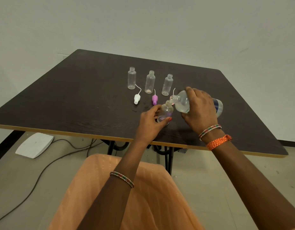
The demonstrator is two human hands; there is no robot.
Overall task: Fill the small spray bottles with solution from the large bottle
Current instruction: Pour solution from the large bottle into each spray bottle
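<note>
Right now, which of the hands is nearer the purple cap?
Left. The left hand holds the small bottle just below the purple cap; the right hand grips the large bottle, further right.

The desk [77, 90] is surfaced in a dark, matt wood-grain laminate, edged with a pale wood-coloured band. Its legs [168, 156] look like black-painted metal. The three small bottles [149, 82] standing on it are made of clear, glossy plastic, as is the small bottle [165, 112] enclosed by the left hand [150, 123]. The large bottle [181, 103] under the right hand [199, 110] is of clear, smooth plastic with a dark blue label. The white spray cap [137, 99] and the purple spray cap [154, 99] are of opaque, smooth plastic. The garment [110, 188] is seen as orange woven cloth. The wristband [218, 142] is braided orange thread.
</note>
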